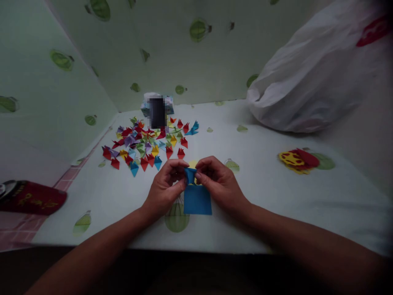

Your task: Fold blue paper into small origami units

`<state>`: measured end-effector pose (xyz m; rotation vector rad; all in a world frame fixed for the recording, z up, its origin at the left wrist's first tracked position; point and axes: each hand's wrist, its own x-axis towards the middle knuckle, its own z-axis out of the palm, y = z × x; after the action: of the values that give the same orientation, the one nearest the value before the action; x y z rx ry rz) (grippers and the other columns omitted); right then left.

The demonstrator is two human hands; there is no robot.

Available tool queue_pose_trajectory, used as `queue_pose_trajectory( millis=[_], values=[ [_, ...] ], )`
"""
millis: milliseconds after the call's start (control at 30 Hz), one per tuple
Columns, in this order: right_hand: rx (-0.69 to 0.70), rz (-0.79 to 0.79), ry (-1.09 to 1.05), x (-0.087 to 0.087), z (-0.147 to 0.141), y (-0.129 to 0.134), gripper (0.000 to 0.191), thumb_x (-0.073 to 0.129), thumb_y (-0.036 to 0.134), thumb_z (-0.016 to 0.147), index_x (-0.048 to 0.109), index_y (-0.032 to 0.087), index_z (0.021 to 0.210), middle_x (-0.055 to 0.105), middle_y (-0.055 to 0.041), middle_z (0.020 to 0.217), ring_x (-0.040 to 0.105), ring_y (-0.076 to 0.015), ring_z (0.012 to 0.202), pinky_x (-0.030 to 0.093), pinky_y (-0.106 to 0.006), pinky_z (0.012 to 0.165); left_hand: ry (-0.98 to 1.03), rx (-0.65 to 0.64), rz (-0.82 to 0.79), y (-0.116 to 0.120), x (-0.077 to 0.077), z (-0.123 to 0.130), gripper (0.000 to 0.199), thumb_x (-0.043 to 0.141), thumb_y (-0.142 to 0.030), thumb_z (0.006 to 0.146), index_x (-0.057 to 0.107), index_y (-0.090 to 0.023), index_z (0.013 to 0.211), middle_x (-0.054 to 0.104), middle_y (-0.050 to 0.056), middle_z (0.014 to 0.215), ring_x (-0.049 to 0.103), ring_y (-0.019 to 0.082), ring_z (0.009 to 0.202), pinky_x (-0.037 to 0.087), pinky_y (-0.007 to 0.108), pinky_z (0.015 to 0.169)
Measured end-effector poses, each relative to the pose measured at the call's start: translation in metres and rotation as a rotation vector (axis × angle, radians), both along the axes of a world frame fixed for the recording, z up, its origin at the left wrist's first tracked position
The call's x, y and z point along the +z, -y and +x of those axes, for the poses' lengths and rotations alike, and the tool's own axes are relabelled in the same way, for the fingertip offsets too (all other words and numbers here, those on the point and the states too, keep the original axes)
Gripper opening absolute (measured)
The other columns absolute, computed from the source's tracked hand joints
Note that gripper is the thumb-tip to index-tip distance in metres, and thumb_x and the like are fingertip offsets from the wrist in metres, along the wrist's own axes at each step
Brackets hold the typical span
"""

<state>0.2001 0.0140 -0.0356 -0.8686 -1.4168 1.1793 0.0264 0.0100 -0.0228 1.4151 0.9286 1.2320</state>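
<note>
Both of my hands pinch a small folded blue paper piece (190, 175) just above the table. My left hand (166, 186) grips it from the left, and my right hand (217, 182) grips it from the right. Directly below the hands, a flat blue paper sheet (197, 200) lies on the table. A bit of yellow paper (193, 164) shows behind my fingers. Beyond the hands, a spread of several folded paper pieces (147, 143) in red, blue, yellow, purple and green covers the table.
The white table cover (260, 196) has green leaf prints. A large white plastic bag (316, 73) sits at the back right. A red and yellow cut-out (297, 160) lies to the right. A small box (157, 106) stands at the back. A red object (33, 197) rests at the left edge.
</note>
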Motion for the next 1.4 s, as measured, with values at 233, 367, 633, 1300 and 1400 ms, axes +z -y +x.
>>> queue_pose_trajectory(
  millis=[233,367,633,1300,1400],
  values=[
    [0.014,0.03,0.007,0.0015,-0.0003,0.0004,0.008,0.063,0.016,0.087,0.06,0.021,0.092,0.058,0.0018,0.082,0.054,-0.0125,0.075,0.044,-0.029,0.072,0.047,-0.085,-0.071,0.0,0.0003,0.0002,0.033,0.07,-0.012,0.079,0.058,-0.023,0.108,0.059,-0.001,0.091,0.057,0.008,0.064,0.05,0.021,0.057],
    [0.026,0.086,-0.009,-0.0008,0.0001,0.0,0.012,0.063,0.013,0.086,0.063,0.021,0.095,0.061,0.0001,0.09,0.058,-0.0132,0.081,0.046,-0.029,0.075,0.09,-0.159,-0.09,-0.0013,-0.0048,-0.0021,0.034,0.069,-0.013,0.082,0.055,-0.024,0.111,0.056,-0.001,0.093,0.057,0.007,0.065,0.05,0.018,0.056],
    [0.026,0.102,-0.009,0.0022,0.0016,0.0,0.009,0.062,0.011,0.087,0.063,0.02,0.088,0.058,0.0006,0.086,0.056,-0.012,0.078,0.045,-0.028,0.073,0.13,-0.19,-0.089,-0.0031,-0.0068,-0.0034,0.031,0.069,-0.015,0.084,0.057,-0.024,0.111,0.058,-0.001,0.091,0.058,0.008,0.067,0.053,0.018,0.059],
    [0.061,0.119,0.101,0.0033,0.0008,0.0012,0.021,0.061,0.011,0.087,0.056,0.022,0.104,0.059,-0.0017,0.097,0.06,-0.0141,0.083,0.05,-0.031,0.077,0.005,-0.038,-0.071,-0.0032,0.0015,-0.0006,0.033,0.069,-0.014,0.082,0.058,-0.022,0.112,0.059,-0.002,0.091,0.066,0.008,0.061,0.055,0.02,0.059],
    [0.067,0.148,0.13,0.0014,0.0011,0.0003,0.018,0.059,0.009,0.087,0.06,0.021,0.101,0.061,-0.003,0.098,0.06,-0.0151,0.087,0.05,-0.033,0.08,0.006,-0.063,-0.082,-0.0026,0.0017,-0.0007,0.032,0.068,-0.013,0.083,0.058,-0.021,0.112,0.059,-0.002,0.091,0.066,0.007,0.062,0.054,0.019,0.059]
  ],
)
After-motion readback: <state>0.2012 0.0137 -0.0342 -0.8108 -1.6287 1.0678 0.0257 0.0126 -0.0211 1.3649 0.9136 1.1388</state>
